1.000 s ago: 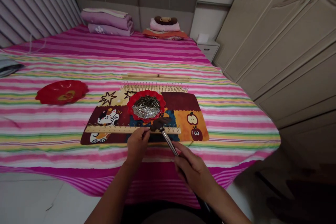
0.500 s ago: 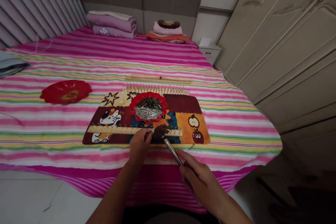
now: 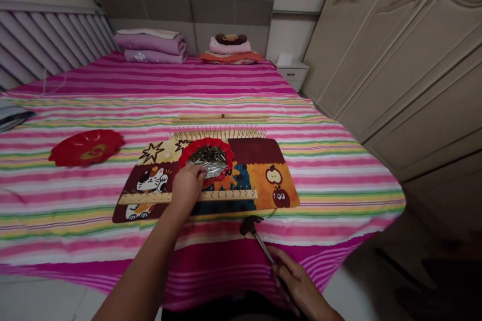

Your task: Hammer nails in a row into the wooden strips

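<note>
My left hand [image 3: 186,185], fingers pinched (catch unclear), meets light, slippery nails [image 3: 215,168] in the bowl [image 3: 186,153]; mid-shank suits them. My right hand [image 3: 297,281] wraps the head-heavy hammer's handle [image 3: 263,248], at the bowl's five o'clock.

Folded purple bedding [image 3: 152,46] and a smaller pile of pink and orange bedding [image 3: 230,49] lie near the grey headboard [image 3: 184,20].

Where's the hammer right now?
Head view, in the right hand, its head just off the near edge of the patterned mat, right of center.
</note>
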`<act>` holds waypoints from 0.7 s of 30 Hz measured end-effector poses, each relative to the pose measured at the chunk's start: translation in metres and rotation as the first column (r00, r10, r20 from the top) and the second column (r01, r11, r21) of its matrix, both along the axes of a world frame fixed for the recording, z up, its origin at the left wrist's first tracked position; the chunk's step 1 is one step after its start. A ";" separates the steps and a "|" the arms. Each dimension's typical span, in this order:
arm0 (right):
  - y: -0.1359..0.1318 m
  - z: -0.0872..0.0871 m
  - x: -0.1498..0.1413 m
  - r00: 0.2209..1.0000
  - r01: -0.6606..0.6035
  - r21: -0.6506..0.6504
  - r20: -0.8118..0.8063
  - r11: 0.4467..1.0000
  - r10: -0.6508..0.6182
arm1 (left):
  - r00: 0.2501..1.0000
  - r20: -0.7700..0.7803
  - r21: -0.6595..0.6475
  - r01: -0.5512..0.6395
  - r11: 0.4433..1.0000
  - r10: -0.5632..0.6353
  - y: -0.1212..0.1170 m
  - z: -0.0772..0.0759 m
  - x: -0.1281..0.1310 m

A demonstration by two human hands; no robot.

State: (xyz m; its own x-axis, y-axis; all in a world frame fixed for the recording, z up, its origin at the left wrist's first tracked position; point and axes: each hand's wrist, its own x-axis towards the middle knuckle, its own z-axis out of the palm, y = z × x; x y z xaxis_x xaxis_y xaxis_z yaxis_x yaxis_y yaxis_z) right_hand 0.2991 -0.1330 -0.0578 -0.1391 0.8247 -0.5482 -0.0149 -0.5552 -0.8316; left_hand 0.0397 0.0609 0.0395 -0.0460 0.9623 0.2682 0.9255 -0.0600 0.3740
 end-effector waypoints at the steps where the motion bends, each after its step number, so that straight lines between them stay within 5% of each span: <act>1: 0.000 -0.001 0.000 1.000 0.002 0.004 -0.017 1.000 -0.002 | 0.998 -0.065 -0.050 0.003 0.999 -0.006 0.009 0.001 0.002; 7: 0.002 0.000 0.000 1.000 -0.004 0.021 -0.019 1.000 0.005 | 0.979 -0.199 -0.326 -0.102 0.940 0.037 0.040 0.001 0.014; 13: 0.003 -0.003 0.001 0.999 -0.010 0.041 -0.032 0.999 0.011 | 0.976 0.215 -0.264 0.034 0.964 0.025 0.036 0.007 -0.004; 15: 0.002 -0.006 0.002 0.999 -0.012 0.042 -0.030 0.999 0.014 | 0.895 0.444 -0.240 0.069 0.968 0.047 0.029 0.011 -0.010; 18: 0.001 -0.008 0.002 1.000 -0.014 0.037 -0.017 0.999 0.015 | 0.673 0.732 -0.227 0.097 0.969 0.104 0.010 0.023 -0.015; 21: 0.000 -0.004 0.000 1.000 -0.002 0.022 0.019 1.000 0.002 | 0.553 0.822 -0.204 0.066 0.977 0.135 -0.014 0.029 -0.019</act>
State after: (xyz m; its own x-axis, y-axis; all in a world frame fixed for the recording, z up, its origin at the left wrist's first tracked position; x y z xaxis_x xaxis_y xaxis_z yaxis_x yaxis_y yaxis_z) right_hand 0.2991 -0.1327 -0.0616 -0.1307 0.8363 -0.5325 0.0016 -0.5370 -0.8436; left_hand 0.0210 0.0468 0.0687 -0.1852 0.9784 -0.0917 0.1971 0.1284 0.9719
